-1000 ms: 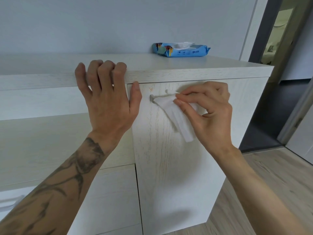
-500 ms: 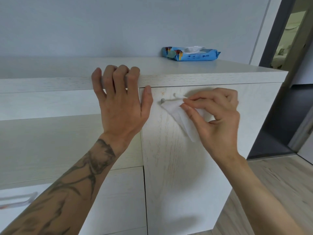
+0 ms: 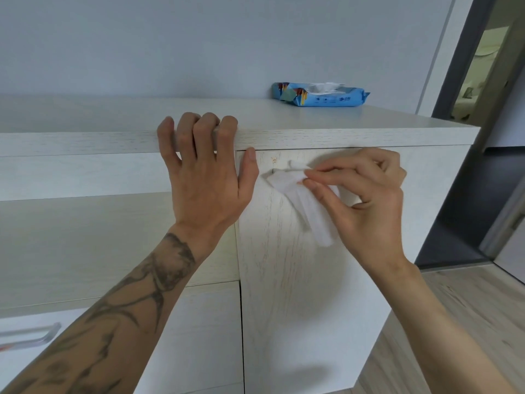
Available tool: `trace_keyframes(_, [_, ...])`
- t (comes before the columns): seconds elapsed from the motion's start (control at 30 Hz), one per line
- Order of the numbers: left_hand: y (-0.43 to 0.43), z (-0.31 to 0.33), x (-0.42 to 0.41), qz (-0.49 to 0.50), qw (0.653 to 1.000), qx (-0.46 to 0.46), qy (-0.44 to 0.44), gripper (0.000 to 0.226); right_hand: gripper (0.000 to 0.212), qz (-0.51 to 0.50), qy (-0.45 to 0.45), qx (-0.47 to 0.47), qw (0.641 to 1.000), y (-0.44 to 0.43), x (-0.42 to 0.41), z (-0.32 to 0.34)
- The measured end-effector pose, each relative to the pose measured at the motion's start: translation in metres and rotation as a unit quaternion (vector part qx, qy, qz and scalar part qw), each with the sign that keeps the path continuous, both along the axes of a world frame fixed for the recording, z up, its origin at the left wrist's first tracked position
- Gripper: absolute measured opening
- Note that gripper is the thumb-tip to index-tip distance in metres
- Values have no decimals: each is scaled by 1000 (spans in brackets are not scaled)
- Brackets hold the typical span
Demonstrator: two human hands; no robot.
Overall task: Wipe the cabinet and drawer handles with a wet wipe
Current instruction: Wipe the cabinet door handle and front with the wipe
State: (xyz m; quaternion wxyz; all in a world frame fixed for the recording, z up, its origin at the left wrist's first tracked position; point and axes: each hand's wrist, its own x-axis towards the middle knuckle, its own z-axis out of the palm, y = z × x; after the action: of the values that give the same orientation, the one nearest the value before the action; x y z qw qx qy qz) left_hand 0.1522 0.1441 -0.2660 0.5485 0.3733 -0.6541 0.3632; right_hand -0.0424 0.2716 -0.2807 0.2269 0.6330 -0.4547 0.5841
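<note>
right hand (image 3: 366, 200) pinches the crumpled white wet wipe (image 3: 287, 182) round the slim metal cabinet handle (image 3: 272, 171), crept a bit toward its left end; left hand (image 3: 204, 177) hooks the pale wooden worktop (image 3: 341, 129) edge; drawer handles next, i guess

The pale wood-grain cabinet top (image 3: 369, 123) carries a blue wipe pack (image 3: 321, 98), which lies flat at the back by the wall with its flap open and a white sheet poking out. Well left of the pack, at the front edge, the left hand (image 3: 204, 180) hooks its fingers over the top.
</note>
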Motion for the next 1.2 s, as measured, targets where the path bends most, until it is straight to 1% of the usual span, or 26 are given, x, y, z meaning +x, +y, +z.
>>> trace_keyframes(0.07, [1,0,-1,-4,1000,1,-1,41,7,-1,-28,-2,1000,1,4,-2])
trace_keyframes(0.1, [1,0,-1,-4,1000,2,-2,41,7,4,-27,-3,1000,-2,11,0])
trace_keyframes(0.17, [1,0,-1,-4,1000,0,-3,41,8,12,4,1,1000,-8,25,4])
trace_keyframes(0.23, [-1,0,1,-9,1000,-3,-3,39,9,11,24,4,1000,-7,21,6])
trace_keyframes(0.4, [0,1,0,-14,1000,-2,-5,38,8,-52,-16,13,998,16,-15,3])
trace_keyframes(0.5, [0,1,0,-16,1000,1,-2,38,15,-72,-29,-4,997,18,-13,8])
trace_keyframes(0.63, [0,1,1,-13,1000,4,-4,39,16,-72,-3,3,997,12,-4,5])
trace_keyframes(0.77, [0,1,0,-14,1000,7,-7,39,11,-63,-12,-9,998,12,-9,-5])
trace_keyframes(0.87, [-1,1,0,-18,1000,5,-4,40,11,-46,-10,-22,999,7,-3,-5])
trace_keyframes(0.93, [-1,1,-1,-17,1000,5,-5,40,10,-26,13,-25,999,0,10,-1])
trace_keyframes(1.03, [-1,1,0,-16,1000,6,-6,39,8,-23,42,-36,998,-3,12,3])
trace_keyframes(1.13, [0,1,0,-16,1000,11,-5,40,6,-33,-2,-40,999,0,5,-5])
trace_keyframes(1.2, [0,1,0,-15,1000,15,-7,40,6,-29,-8,-43,999,-3,14,-5])
